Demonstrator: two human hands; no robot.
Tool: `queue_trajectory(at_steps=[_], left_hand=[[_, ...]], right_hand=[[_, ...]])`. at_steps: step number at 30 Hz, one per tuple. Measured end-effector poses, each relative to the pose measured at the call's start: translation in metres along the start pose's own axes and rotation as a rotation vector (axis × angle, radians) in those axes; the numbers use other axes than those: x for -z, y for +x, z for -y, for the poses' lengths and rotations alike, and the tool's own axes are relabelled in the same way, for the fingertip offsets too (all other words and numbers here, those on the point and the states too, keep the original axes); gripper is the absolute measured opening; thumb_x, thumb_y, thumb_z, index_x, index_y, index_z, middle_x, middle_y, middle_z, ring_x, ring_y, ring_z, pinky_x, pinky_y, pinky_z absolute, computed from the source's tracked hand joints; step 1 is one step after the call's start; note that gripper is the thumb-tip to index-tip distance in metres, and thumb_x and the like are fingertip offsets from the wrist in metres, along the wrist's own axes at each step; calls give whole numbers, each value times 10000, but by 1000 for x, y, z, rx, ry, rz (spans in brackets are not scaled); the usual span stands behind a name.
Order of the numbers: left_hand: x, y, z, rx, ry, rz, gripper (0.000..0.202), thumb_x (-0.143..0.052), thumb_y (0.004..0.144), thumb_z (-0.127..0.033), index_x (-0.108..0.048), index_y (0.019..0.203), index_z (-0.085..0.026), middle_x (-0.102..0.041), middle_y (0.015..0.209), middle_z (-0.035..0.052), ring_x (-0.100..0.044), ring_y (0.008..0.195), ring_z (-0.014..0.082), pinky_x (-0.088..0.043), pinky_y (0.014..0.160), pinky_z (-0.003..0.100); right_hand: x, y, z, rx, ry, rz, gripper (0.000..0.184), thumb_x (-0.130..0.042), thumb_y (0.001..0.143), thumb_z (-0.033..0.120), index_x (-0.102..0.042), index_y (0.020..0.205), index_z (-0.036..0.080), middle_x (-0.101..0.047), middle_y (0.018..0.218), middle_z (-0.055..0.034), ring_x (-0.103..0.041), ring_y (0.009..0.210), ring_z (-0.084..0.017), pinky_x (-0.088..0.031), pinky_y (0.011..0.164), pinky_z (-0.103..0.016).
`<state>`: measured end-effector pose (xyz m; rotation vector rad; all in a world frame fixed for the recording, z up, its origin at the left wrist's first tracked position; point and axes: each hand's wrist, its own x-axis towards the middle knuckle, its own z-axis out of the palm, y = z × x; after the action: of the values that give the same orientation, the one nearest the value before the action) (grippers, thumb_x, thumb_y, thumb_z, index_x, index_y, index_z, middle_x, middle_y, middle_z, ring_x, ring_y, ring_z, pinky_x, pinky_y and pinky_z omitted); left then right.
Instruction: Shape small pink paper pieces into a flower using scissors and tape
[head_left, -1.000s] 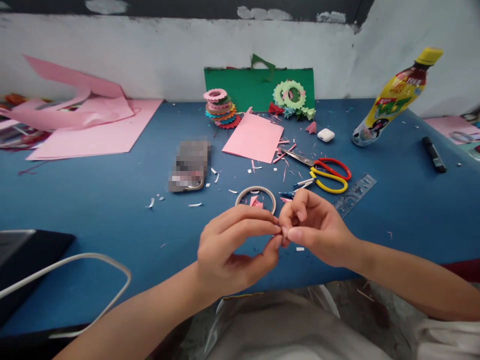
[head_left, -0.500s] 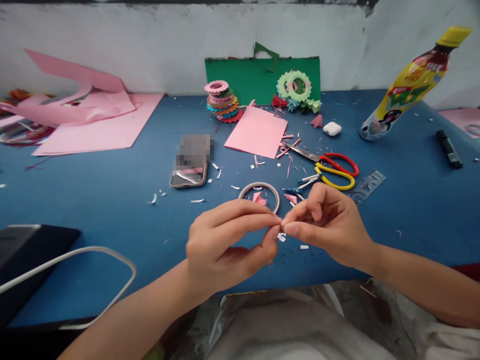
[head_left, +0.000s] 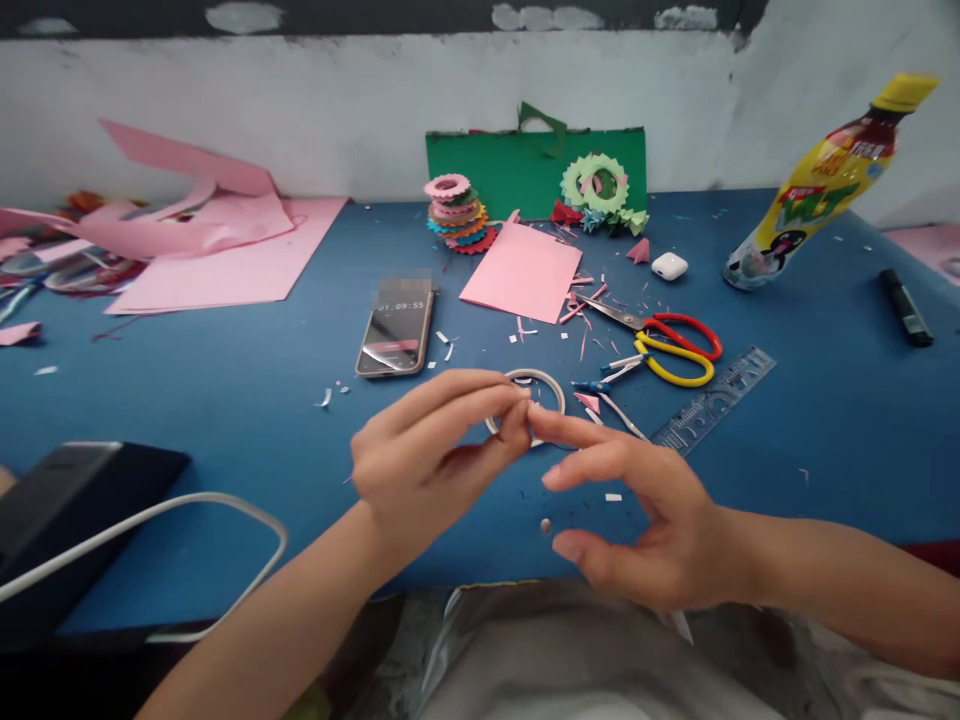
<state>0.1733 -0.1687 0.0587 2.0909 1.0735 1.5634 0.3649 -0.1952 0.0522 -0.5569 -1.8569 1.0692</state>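
Thumb and fingers of my left hand (head_left: 442, 435) are pinched together in front of a ring-shaped roll of tape (head_left: 553, 388); whatever may be between the fingertips is too small to make out. My right hand (head_left: 645, 510) has its thumb and fingers spread apart, and its index fingertip touches the left fingertips. Beyond the tape lies a folded pink paper (head_left: 525, 270). Scissors (head_left: 675, 350) with red and yellow handles rest to its right, near a compass (head_left: 611, 385) and a clear ruler (head_left: 720, 400).
A phone (head_left: 397, 325) lies left of the pink paper. Stacked paper rings (head_left: 456, 215) and a green sheet (head_left: 495, 165) stand at the back. A drink bottle (head_left: 817, 190) and a black marker (head_left: 904, 305) are at right. A white cable (head_left: 225, 500) loops over a dark device (head_left: 82, 500).
My right fingers and thumb have spread apart and moved down from the shared pinch. My left fingertips have risen slightly and stay pinched. The camera view has shifted a little.
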Motion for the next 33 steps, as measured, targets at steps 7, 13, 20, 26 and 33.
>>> queue_trajectory(at_steps=[7,13,20,26,33], left_hand=[[-7,4,-6,260,-562,256,158,-598,823,-197,-726,875,-273,-651,805,32,-601,631,135,-528,506,238],[-5,0,-9,210,-614,285,168,-598,821,-173,-723,911,-238,-670,818,58,-616,711,156,-538,536,234],[-9,6,-9,-3,-503,314,134,-572,815,-113,-704,823,-132,-678,678,63,-635,643,144,-533,624,251],[-11,6,-9,-54,-400,313,146,-650,733,-52,-713,828,-142,-680,680,49,-621,570,114,-519,528,201],[-14,5,-9,-74,-374,279,140,-698,680,-45,-698,781,-142,-665,651,37,-609,547,111,-518,521,211]], right_hand=[[6,2,-3,-113,417,-192,199,-582,795,100,-577,927,247,-594,877,-5,-575,844,-123,-484,758,-278],[10,11,-7,-317,841,-175,138,-594,772,114,-554,860,212,-514,744,41,-512,617,-65,-446,586,-212],[13,15,-6,-431,1124,-50,186,-498,700,95,-530,863,178,-443,653,53,-434,529,-52,-413,563,-221],[14,15,-7,-404,1140,-26,168,-458,702,99,-504,843,178,-427,618,48,-419,530,-65,-401,560,-228],[13,14,-6,-401,1123,5,118,-467,727,118,-494,824,179,-436,603,51,-426,526,-63,-407,568,-224]])
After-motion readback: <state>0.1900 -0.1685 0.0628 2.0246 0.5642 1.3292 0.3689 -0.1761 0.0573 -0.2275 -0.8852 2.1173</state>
